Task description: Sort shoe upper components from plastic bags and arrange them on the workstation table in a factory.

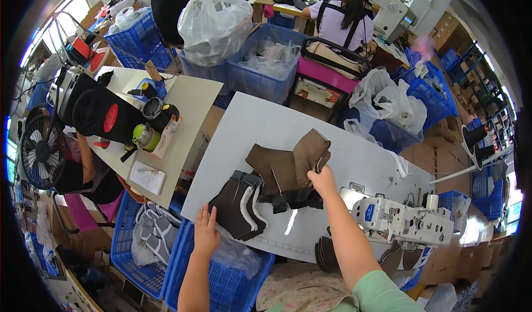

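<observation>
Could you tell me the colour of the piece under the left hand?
Dark brown piece with white stripes; head view.

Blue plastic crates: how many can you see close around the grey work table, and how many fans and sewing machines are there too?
Blue plastic crates close around the grey work table: 4 (lower left, under the left hand, top centre, right of the table)
Round black fan: 1
White sewing machine: 1
Total: 6
More crates farther back are too small to count.
</observation>
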`<state>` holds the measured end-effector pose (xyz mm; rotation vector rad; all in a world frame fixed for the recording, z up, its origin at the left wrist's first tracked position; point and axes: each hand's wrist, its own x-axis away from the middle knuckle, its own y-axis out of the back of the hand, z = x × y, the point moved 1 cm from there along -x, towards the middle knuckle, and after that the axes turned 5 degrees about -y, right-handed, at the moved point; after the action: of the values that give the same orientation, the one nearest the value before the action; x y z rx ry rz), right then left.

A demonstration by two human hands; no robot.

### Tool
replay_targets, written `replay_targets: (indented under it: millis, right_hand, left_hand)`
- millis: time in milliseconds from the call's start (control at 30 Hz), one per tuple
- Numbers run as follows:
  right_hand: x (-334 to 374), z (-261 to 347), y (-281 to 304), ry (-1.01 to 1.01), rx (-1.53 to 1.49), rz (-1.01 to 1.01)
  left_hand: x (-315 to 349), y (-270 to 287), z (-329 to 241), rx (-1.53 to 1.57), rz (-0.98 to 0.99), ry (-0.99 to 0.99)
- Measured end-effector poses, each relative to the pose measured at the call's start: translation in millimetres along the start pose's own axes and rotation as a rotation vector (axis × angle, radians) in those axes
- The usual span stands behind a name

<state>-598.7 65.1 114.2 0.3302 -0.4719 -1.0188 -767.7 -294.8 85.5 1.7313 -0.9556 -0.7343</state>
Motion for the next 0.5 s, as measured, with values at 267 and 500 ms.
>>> replay_targets:
  millis: [267, 500]
  right_hand:
    - [-8.2, -39.0, -12.3, -0.320, -0.679, 0.092]
    - [-12.1, -30.1, -11.5, -0.167, -0.435, -0.060]
  left_hand:
    - [-38.8, 11.9, -10.0, 0.012, 0.114, -0.277]
    - [-59.6, 14.0, -4.5, 0.005, 0.229, -0.362]
